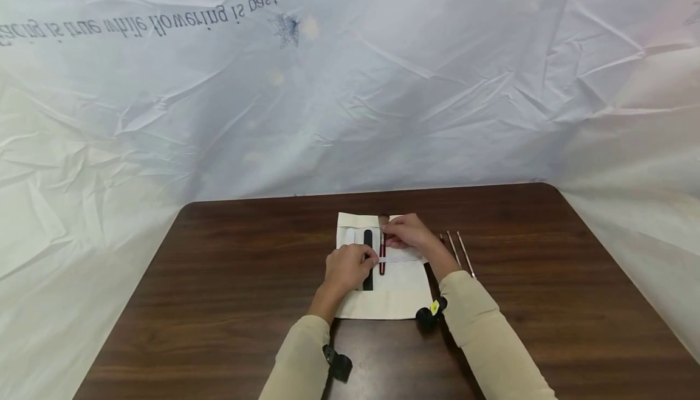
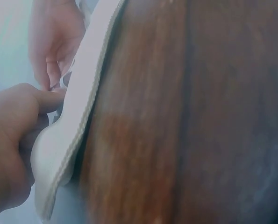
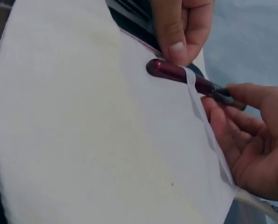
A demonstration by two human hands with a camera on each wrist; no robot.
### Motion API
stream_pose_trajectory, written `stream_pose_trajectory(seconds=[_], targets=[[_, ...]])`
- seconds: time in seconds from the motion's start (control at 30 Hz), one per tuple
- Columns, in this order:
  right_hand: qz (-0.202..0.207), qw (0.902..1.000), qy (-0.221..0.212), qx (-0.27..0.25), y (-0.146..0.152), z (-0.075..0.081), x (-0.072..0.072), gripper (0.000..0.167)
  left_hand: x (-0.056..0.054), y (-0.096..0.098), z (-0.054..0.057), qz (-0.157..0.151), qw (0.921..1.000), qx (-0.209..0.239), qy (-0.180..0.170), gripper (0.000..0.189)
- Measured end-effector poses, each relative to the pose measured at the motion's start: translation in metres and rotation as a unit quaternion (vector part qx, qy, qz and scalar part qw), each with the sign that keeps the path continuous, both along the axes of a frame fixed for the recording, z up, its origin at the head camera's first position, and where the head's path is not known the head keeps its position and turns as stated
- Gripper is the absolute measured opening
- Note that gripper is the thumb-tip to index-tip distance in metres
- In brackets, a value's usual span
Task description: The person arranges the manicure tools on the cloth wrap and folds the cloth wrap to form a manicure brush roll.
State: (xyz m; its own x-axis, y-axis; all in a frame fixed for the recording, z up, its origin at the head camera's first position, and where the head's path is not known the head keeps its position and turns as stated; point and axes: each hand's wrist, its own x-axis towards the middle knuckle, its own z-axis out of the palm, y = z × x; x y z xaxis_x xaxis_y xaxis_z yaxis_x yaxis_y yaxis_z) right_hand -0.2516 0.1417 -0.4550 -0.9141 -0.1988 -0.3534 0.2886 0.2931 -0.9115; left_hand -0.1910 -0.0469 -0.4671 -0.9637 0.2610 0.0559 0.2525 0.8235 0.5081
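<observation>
The right hand (image 1: 409, 231) pinches the brush (image 3: 169, 70), likely light, stiff and slick, best held near its ferrule (image 3: 217, 90), while the left hand (image 1: 348, 266), just beside it, pinches the stretchy band (image 3: 191, 78).

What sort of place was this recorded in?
Probably a makeshift indoor recording booth, judging by the wrinkled, printed white sheeting behind and beside the wood-grain table, and the wrist cameras the person wears.
</observation>
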Motion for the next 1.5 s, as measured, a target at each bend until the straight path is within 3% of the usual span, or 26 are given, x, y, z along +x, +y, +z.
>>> stream_pose_trajectory(seconds=[0.27, 0.53, 0.87, 1.0, 1.13, 1.23, 1.37, 1.5], targets=[[0.053, 0.9964, -0.035, 0.057, -0.003, 0.009, 0.005, 0.023, 0.000, 0.000, -0.001, -0.002, 1.0000, -0.003, 0.000, 0.012], [0.136, 0.9798, -0.003, 0.147, -0.002, 0.016, 0.012, 0.030, 0.000, 0.000, -0.001, -0.002, 1.0000, 0.002, -0.005, 0.013], [0.126, 0.9826, -0.002, 0.136, 0.002, 0.014, 0.018, 0.029, 0.001, 0.003, 0.000, -0.009, 0.9999, -0.001, -0.007, 0.012], [0.132, 0.9819, 0.034, 0.131, 0.010, 0.014, 0.017, 0.026, 0.000, 0.004, 0.001, -0.002, 1.0000, -0.005, 0.004, 0.012], [0.111, 0.9827, 0.092, 0.116, 0.029, 0.014, 0.018, 0.029, 0.002, 0.005, 0.003, -0.002, 0.9999, 0.005, 0.013, 0.010], [0.079, 0.9861, 0.118, 0.086, 0.048, 0.017, 0.022, 0.034, 0.003, 0.009, 0.008, -0.019, 0.9987, 0.047, 0.010, 0.012], [0.029, 0.9887, 0.133, 0.064, 0.078, 0.022, 0.030, 0.037, 0.003, 0.017, 0.011, -0.051, 0.9935, 0.097, -0.032, 0.016], [-0.020, 0.9877, 0.140, 0.067, 0.107, 0.026, 0.036, 0.040, 0.001, 0.023, 0.007, -0.070, 0.9922, 0.076, -0.070, 0.021]])
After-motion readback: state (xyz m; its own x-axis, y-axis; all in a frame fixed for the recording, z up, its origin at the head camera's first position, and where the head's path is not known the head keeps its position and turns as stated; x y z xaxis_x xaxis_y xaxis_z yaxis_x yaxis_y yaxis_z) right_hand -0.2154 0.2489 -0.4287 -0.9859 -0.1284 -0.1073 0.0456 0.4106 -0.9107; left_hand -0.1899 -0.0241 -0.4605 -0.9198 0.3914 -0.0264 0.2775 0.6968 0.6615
